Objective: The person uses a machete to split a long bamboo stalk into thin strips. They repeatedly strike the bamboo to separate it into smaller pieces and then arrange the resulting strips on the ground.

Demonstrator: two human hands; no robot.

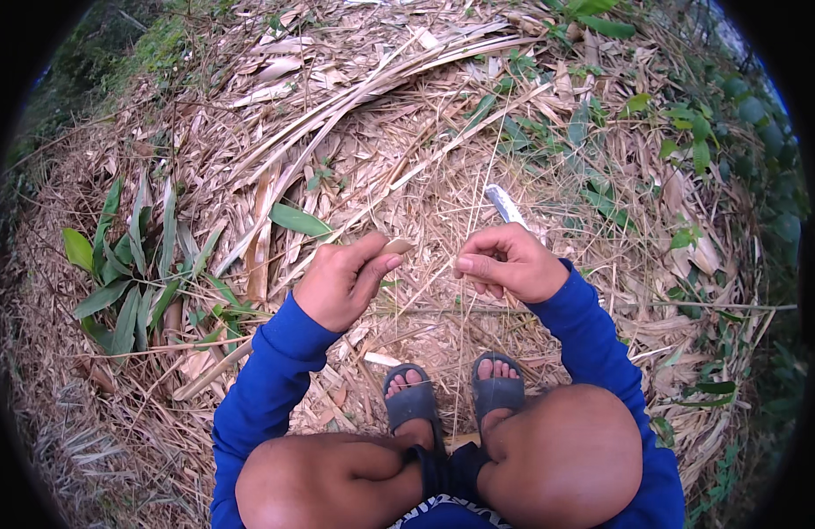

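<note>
My left hand [344,280] is closed, pinching a short, flat tan piece [397,248] between thumb and forefinger; whether it is dry leaf or a strip of stalk I cannot tell. Across a small gap, my right hand [511,263] is also closed, thumb against forefinger. Thin straw-coloured strands pass by its fingertips, but what it grips is too fine to make out. Just beyond the right hand, a whitish, silvery, flat, narrow object [506,204] lies on the litter, its near end partly hidden. A green leaf [300,220] rests past the left hand.
Dry leaves and stalks cover the ground, with long pale stalks [337,110] curving across the far side. A leafy green plant [130,273] grows at the left, and vines [694,132] at the right. My sandalled feet [413,392] and bent knees are close below my hands.
</note>
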